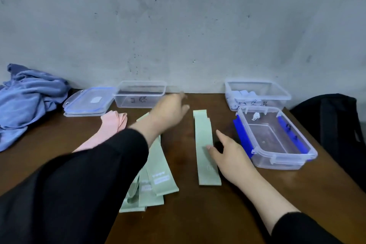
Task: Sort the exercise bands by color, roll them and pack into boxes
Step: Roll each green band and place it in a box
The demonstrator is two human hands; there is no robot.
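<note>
A single pale green band (204,134) lies flat and lengthwise in the middle of the table. My right hand (231,156) rests open against its right edge, fingertips on the band. A stack of several green bands (156,180) lies to the left, partly under my left forearm. My left hand (170,111) hovers blurred above the table between the stack and the back box, fingers loose and holding nothing. Pink bands (112,125) lie further left. A clear box (140,95) stands at the back, another clear box (255,93) holds rolled pale blue bands, and a blue-clipped box (277,140) stands near right.
Stacked clear lids (87,103) with blue rims lie at the back left. A crumpled blue cloth (27,101) covers the far left of the table. A black bag (336,125) sits at the right edge. A grey wall runs directly behind the boxes.
</note>
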